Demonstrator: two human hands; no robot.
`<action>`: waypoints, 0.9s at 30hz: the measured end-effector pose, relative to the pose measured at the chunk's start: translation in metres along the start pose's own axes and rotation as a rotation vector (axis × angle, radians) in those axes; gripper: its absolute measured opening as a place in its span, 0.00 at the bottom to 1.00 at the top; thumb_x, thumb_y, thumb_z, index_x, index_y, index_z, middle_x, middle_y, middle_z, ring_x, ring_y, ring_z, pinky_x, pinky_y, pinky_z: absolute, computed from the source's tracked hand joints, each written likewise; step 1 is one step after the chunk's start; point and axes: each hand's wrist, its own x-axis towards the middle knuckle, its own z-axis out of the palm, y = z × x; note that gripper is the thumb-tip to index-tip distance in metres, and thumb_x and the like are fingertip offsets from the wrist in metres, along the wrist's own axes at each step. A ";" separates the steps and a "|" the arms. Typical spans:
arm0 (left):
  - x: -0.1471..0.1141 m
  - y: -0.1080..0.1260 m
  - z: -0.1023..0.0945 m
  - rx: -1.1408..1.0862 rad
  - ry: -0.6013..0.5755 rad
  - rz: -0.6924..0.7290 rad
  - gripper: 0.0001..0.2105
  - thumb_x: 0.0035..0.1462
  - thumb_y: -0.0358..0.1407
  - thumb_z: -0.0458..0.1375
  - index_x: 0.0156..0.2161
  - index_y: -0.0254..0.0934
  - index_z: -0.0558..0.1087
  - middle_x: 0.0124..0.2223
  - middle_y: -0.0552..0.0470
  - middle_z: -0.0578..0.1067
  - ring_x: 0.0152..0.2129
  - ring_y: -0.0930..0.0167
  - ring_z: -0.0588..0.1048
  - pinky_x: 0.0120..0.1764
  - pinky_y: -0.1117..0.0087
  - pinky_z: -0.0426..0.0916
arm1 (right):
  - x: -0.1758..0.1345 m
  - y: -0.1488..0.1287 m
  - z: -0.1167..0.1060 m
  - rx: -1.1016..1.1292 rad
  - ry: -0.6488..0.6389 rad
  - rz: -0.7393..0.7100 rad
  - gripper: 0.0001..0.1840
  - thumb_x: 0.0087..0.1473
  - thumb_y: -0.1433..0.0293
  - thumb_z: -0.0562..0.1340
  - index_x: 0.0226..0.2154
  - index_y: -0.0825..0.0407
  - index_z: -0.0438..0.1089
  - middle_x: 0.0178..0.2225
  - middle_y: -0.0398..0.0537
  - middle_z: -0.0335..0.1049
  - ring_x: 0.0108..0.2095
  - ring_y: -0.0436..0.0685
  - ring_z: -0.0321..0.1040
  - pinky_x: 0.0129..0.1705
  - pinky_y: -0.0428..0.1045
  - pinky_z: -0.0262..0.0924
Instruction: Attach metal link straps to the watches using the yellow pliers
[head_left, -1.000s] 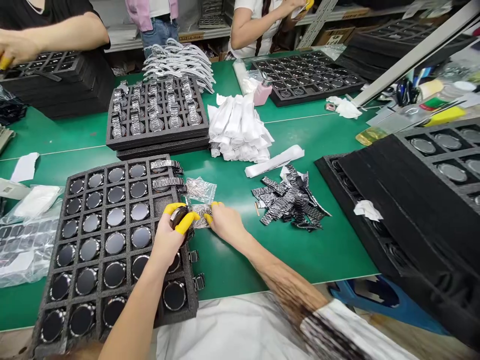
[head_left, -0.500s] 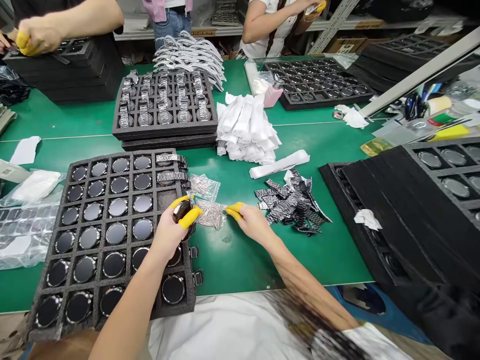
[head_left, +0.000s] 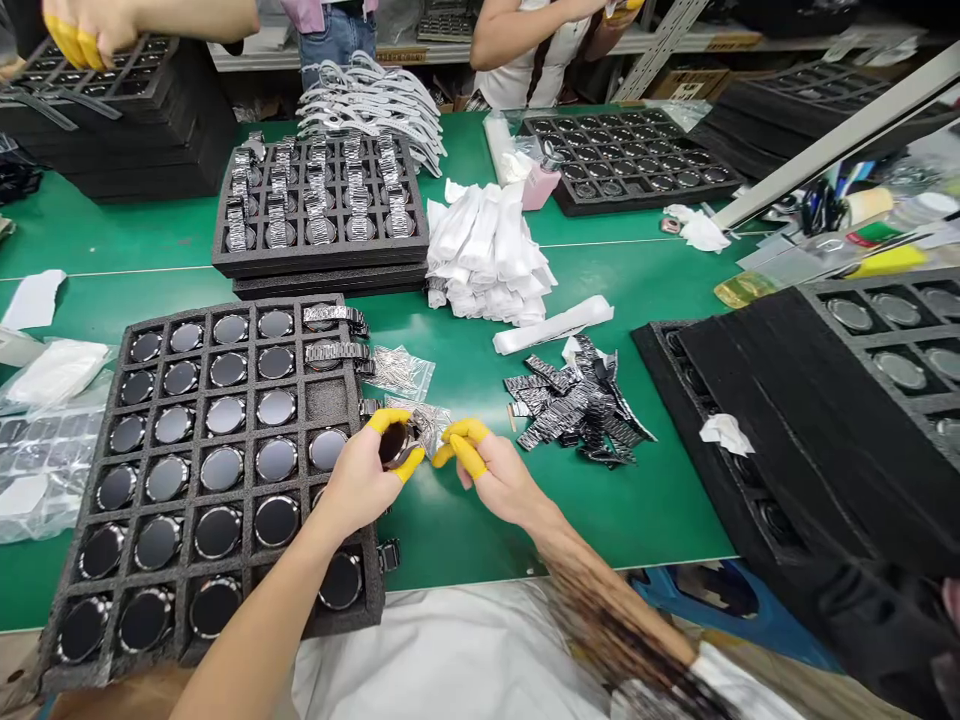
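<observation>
My left hand (head_left: 367,475), with yellow covers on its fingertips, grips a round dark-faced watch (head_left: 393,445) by its edge. Close on its right is my right hand (head_left: 487,470), its yellow-tipped thumb and finger pinched together; whatever lies between them is too small to make out. Behind both hands a clear bag of thin metal pins (head_left: 431,422) is partly covered, and a second bag of pins (head_left: 401,370) lies farther back. Left of the hands sits a black foam tray (head_left: 328,402) of watches, one compartment bare. Two watches with metal bands (head_left: 336,352) hang over its right edge.
A pile of dark metal bands (head_left: 574,405) lies right of my hands. Behind are white wrapped packets (head_left: 491,255) and a stacked tray of banded watches (head_left: 322,250). Black foam trays (head_left: 750,390) stand at right. Co-workers' hands (head_left: 97,30) are across the table.
My left hand has brought the watch slightly right and down, off the tray's edge. My right hand has left the pin bag's side and come up to the watch.
</observation>
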 end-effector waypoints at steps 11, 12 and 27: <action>-0.001 0.001 0.000 -0.105 -0.013 0.040 0.17 0.56 0.34 0.67 0.51 0.42 0.73 0.46 0.50 0.78 0.42 0.66 0.78 0.47 0.65 0.74 | 0.009 -0.010 0.028 -0.003 0.320 -0.354 0.07 0.69 0.65 0.61 0.40 0.45 0.75 0.38 0.51 0.77 0.38 0.60 0.74 0.39 0.55 0.70; -0.001 0.002 0.000 -0.115 -0.021 0.040 0.17 0.57 0.34 0.67 0.51 0.42 0.73 0.46 0.50 0.78 0.43 0.66 0.78 0.47 0.66 0.74 | 0.009 -0.010 0.029 -0.005 0.330 -0.369 0.07 0.69 0.66 0.61 0.40 0.45 0.75 0.37 0.50 0.78 0.37 0.60 0.74 0.38 0.55 0.70; -0.004 0.010 0.002 -0.003 -0.025 0.045 0.15 0.58 0.32 0.63 0.50 0.41 0.71 0.43 0.51 0.79 0.38 0.65 0.78 0.45 0.64 0.73 | 0.003 -0.007 0.034 -0.161 0.478 -0.385 0.12 0.69 0.66 0.59 0.44 0.45 0.79 0.35 0.52 0.80 0.32 0.61 0.75 0.35 0.56 0.71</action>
